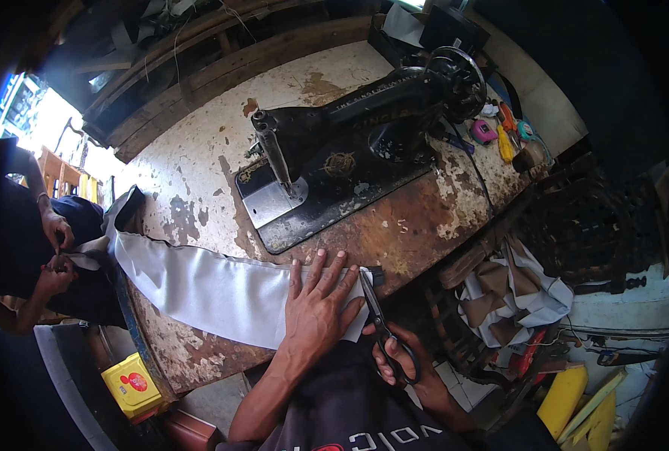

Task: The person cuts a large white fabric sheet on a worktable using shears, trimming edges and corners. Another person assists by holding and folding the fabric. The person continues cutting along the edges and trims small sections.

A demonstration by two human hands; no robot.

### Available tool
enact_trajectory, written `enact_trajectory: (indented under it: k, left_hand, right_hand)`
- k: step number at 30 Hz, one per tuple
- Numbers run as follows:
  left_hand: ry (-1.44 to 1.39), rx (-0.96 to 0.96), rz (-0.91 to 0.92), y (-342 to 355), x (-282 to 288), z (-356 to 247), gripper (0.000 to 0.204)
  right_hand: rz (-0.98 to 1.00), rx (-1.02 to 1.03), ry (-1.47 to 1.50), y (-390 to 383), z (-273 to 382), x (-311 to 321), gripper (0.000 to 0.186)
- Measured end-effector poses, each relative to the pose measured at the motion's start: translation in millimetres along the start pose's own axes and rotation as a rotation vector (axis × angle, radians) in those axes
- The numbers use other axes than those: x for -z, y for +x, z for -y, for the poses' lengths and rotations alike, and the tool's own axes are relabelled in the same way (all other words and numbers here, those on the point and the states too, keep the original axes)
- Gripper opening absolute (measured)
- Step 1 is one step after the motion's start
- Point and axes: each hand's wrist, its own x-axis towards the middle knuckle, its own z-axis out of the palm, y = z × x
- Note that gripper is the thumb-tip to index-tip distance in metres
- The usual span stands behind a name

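Silvery fabric strip [207,289] lay along the table's [207,146] near edge, left hand [316,308] spread flat upon it, gripping nothing, apparently to steady it, while right hand [411,340], fingers curled through the handles, held black scissors [380,324] at its right end.

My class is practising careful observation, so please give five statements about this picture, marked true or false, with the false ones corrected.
1. The right hand holds the scissors. True.
2. The left hand grips the sewing machine. False: the left hand lies spread on the fabric.
3. The sewing machine is black. True.
4. The fabric is bright red. False: the fabric is pale silver-grey.
5. Another person's hands show at the picture's left. True.
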Motion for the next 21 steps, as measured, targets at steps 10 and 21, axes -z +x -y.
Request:
enact_trajectory:
  k: [10,21]
  left_hand:
    - [0.012,-0.001,-0.018,-1,-1,1,0.057]
    - [-0.006,-0.002,-0.005,-2,-1,1,0.059]
  right_hand:
    - [0.006,-0.040,-0.005,2,-1,12,0.072]
    - [-0.055,-0.021,-0.061,11,-5,5,0.060]
